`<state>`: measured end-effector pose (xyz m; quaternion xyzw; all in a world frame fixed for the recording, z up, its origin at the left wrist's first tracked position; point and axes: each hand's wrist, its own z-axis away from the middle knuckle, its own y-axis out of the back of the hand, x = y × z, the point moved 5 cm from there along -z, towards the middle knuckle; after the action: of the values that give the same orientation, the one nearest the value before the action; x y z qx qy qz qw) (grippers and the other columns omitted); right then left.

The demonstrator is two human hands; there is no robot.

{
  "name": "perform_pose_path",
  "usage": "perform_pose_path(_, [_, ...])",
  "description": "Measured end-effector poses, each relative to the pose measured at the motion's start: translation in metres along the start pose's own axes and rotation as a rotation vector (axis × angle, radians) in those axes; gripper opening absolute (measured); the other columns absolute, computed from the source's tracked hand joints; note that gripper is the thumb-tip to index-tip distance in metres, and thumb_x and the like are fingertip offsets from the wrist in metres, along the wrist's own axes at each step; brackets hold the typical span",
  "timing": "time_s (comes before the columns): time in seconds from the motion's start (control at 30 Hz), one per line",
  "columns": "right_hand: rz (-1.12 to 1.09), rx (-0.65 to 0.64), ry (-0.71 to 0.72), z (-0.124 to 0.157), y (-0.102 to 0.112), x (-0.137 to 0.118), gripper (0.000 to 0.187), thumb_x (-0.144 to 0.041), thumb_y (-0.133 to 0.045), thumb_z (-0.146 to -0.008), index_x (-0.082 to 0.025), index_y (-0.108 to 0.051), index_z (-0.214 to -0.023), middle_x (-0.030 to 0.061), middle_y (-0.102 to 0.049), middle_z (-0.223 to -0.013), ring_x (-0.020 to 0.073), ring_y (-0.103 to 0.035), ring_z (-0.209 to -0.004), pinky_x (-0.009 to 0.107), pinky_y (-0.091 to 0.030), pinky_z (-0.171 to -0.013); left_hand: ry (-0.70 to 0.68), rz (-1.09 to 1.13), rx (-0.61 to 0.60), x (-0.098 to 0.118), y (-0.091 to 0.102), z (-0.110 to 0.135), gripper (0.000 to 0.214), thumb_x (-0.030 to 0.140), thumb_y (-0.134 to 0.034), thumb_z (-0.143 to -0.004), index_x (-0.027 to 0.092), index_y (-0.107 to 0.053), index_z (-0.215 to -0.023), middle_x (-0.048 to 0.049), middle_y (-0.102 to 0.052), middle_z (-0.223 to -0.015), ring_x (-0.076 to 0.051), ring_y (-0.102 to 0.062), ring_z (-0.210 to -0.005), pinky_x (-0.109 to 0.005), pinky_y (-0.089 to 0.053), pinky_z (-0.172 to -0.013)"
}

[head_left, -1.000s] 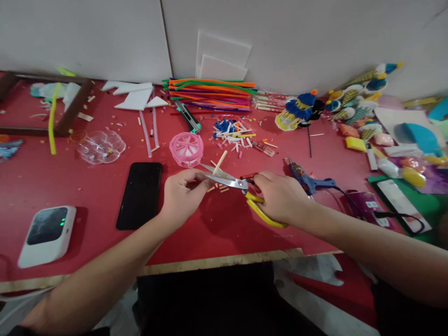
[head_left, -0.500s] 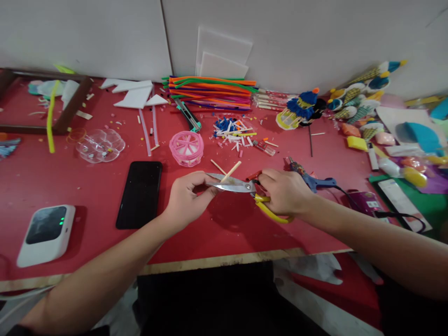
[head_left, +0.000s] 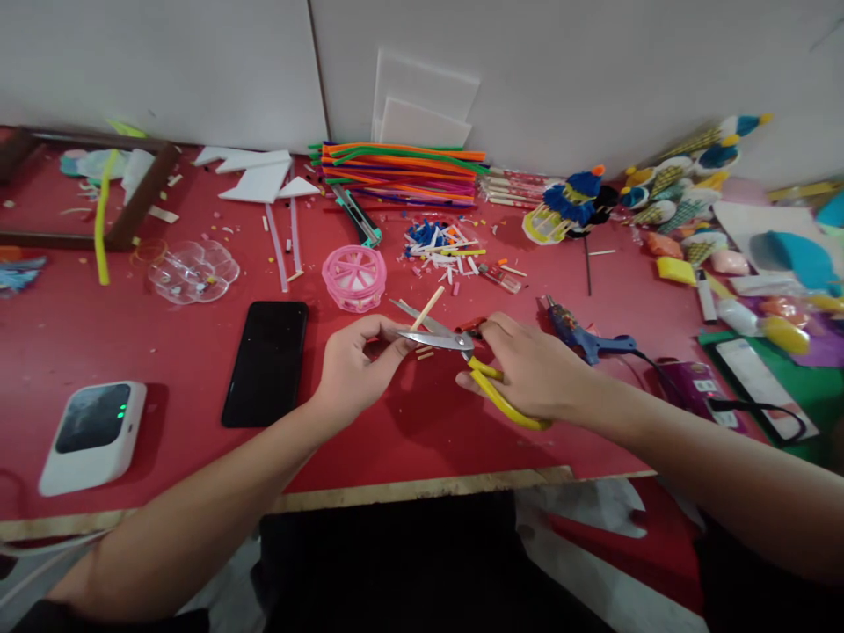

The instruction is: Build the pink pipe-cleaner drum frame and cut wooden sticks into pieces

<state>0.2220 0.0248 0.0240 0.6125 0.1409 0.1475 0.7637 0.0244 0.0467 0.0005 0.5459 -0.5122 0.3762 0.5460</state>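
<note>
My left hand [head_left: 356,367] pinches a thin pale wooden stick [head_left: 431,306] between thumb and fingers, its free end slanting up to the right. In my right hand [head_left: 527,362] is a pair of scissors [head_left: 491,396] with yellow handles. Their metal blades are spread apart around the stick, close to my left fingertips. Short stick pieces [head_left: 425,354] lie on the table below the blades. Beyond my hands stands a pink round openwork piece [head_left: 354,280] with spokes on top.
A black phone [head_left: 265,365] and a white device [head_left: 93,438] lie left. To the right is a blue glue gun [head_left: 586,338] with a cord. Behind are cut scraps [head_left: 445,246], a utility knife [head_left: 356,215], pipe cleaners [head_left: 402,174] and a blue-topped figure [head_left: 573,198].
The scissor blades have spread wider, and the fingers of my right hand have loosened on the handles. The stick has shifted slightly up and left. Short pieces now show under the blades.
</note>
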Motion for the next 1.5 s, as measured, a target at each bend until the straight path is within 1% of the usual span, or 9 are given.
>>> perform_pose_path(0.2, [0.015,0.037,-0.026,0.008,0.000,-0.005,0.054,-0.060,-0.038,-0.092,-0.011,-0.056,-0.102,0.0149,-0.059,-0.098,0.0266,-0.061,-0.083,0.036,-0.046,-0.070,-0.010,-0.041,0.055,-0.001,0.005,-0.003,0.008,0.024,-0.067,-0.078,0.018,-0.066,-0.073,-0.0021,-0.070,-0.071,-0.014,-0.064,-0.066,-0.024,-0.048,-0.061])
perform_pose_path(0.3, [0.006,0.112,0.011,0.011,0.000,-0.001,0.054,-0.061,-0.041,-0.089,-0.011,-0.057,-0.101,0.0159,-0.060,-0.097,0.0273,-0.061,-0.085,0.036,-0.045,-0.070,-0.010,-0.008,0.206,-0.004,0.019,-0.009,0.011,0.028,-0.071,-0.078,0.018,-0.066,-0.075,-0.0010,-0.069,-0.071,-0.013,-0.062,-0.065,-0.024,-0.048,-0.061])
perform_pose_path(0.43, [-0.019,0.129,-0.117,0.015,-0.005,0.018,0.049,-0.061,-0.040,-0.089,-0.017,-0.059,-0.079,0.0081,-0.062,-0.072,0.0208,-0.060,-0.064,0.030,-0.037,-0.058,-0.025,0.113,0.272,-0.005,0.024,-0.012,0.013,0.030,-0.071,-0.079,0.018,-0.065,-0.077,0.0010,-0.067,-0.070,-0.011,-0.063,-0.063,-0.024,-0.051,-0.064])
perform_pose_path(0.63, [0.179,0.008,-0.284,0.021,-0.016,0.030,0.048,-0.054,-0.039,-0.092,-0.015,-0.064,-0.080,0.0133,-0.068,-0.073,0.0249,-0.065,-0.061,0.031,-0.032,-0.050,-0.100,-0.109,0.138,0.005,0.012,-0.006,0.007,0.024,-0.064,-0.084,0.018,-0.064,-0.082,-0.0023,-0.070,-0.082,-0.013,-0.064,-0.072,-0.023,-0.051,-0.067])
perform_pose_path(0.77, [0.193,-0.040,-0.226,0.021,-0.016,0.030,0.035,-0.042,-0.046,-0.092,-0.011,-0.064,-0.090,0.0154,-0.070,-0.083,0.0250,-0.067,-0.070,0.031,-0.042,-0.055,-0.233,-0.399,0.044,0.014,0.008,-0.005,0.011,0.024,-0.056,-0.090,0.018,-0.064,-0.086,-0.0025,-0.070,-0.080,-0.013,-0.061,-0.071,-0.024,-0.048,-0.065])
perform_pose_path(0.87, [0.183,0.056,-0.131,0.019,-0.002,0.022,0.024,-0.026,-0.049,-0.091,-0.009,-0.065,-0.093,0.0161,-0.070,-0.086,0.0266,-0.067,-0.080,0.035,-0.049,-0.067,-0.353,-0.597,0.002,0.018,0.006,-0.004,0.013,0.023,-0.052,-0.092,0.017,-0.063,-0.087,-0.0037,-0.068,-0.079,-0.015,-0.059,-0.071,-0.027,-0.046,-0.067])
perform_pose_path(1.07, [-0.091,0.603,0.174,0.003,0.028,-0.024,0.029,-0.017,-0.043,-0.096,-0.014,-0.063,-0.117,0.0142,-0.064,-0.120,0.0243,-0.057,-0.114,0.040,-0.046,-0.098,-0.563,-0.885,-0.153,0.016,-0.006,-0.002,0.016,0.022,-0.048,-0.093,0.016,-0.062,-0.088,-0.0075,-0.067,-0.079,-0.022,-0.058,-0.076,-0.033,-0.046,-0.072])
perform_pose_path(1.27, [-0.171,0.461,0.196,-0.038,-0.011,-0.039,0.031,-0.014,-0.038,-0.097,-0.011,-0.066,-0.109,0.0115,-0.069,-0.094,0.0214,-0.061,-0.091,0.037,-0.050,-0.084,-0.547,-1.055,-0.208,0.008,-0.011,-0.002,0.018,0.012,-0.043,-0.092,0.013,-0.061,-0.092,-0.0092,-0.066,-0.083,-0.024,-0.058,-0.080,-0.035,-0.048,-0.075])
perform_pose_path(1.5, [-0.189,0.537,0.190,-0.040,-0.019,-0.035,0.034,-0.015,-0.035,-0.098,-0.011,-0.069,-0.101,0.0112,-0.066,-0.088,0.0218,-0.056,-0.087,0.037,-0.048,-0.084,-0.409,-1.223,-0.287,0.001,-0.018,-0.004,0.019,0.008,-0.043,-0.087,0.014,-0.060,-0.087,-0.0097,-0.062,-0.077,-0.026,-0.058,-0.076,-0.036,-0.047,-0.068])
